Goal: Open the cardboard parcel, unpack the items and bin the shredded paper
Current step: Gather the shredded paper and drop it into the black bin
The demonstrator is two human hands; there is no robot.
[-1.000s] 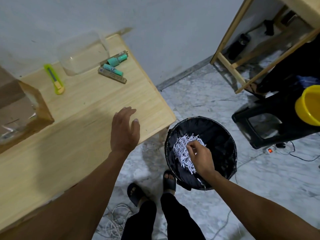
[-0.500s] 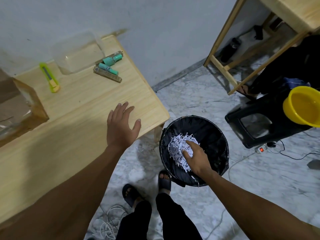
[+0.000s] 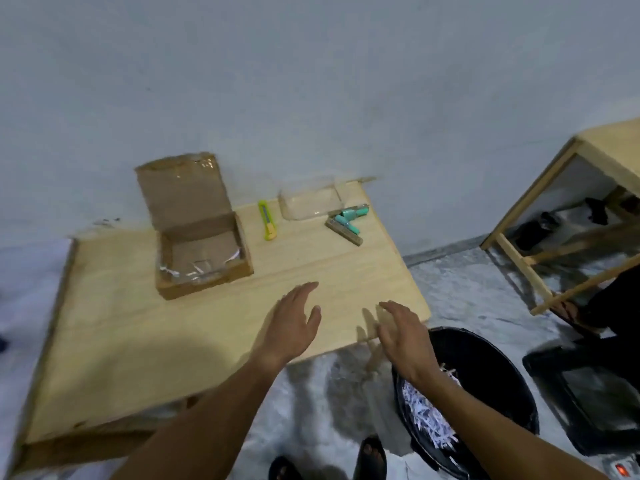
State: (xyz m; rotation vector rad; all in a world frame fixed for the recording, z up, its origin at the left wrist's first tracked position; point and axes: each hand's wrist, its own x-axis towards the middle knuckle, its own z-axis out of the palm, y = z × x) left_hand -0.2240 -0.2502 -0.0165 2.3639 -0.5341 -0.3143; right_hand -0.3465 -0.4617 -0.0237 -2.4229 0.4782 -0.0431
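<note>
Pale grey wall backs a light wooden bench (image 3: pixel 145 341) standing on a marbled floor (image 3: pixel 460 292), with a second wooden frame (image 3: pixel 519 258) off to the right. On the bench the cardboard parcel (image 3: pixel 202 258) lies open, its lid flap (image 3: pixel 181 190) raised toward the wall and its long side running roughly front to back. A yellow-green cutter (image 3: pixel 267 220) beside it points at the wall. Teal tubes (image 3: pixel 349 220) lie near a clear container (image 3: pixel 310 202). Both hands, left (image 3: pixel 291 327) and right (image 3: pixel 405 337), hover spread and empty (frame blurred). Shredded paper (image 3: pixel 429 420) sits in the black bin (image 3: pixel 502 386).
</note>
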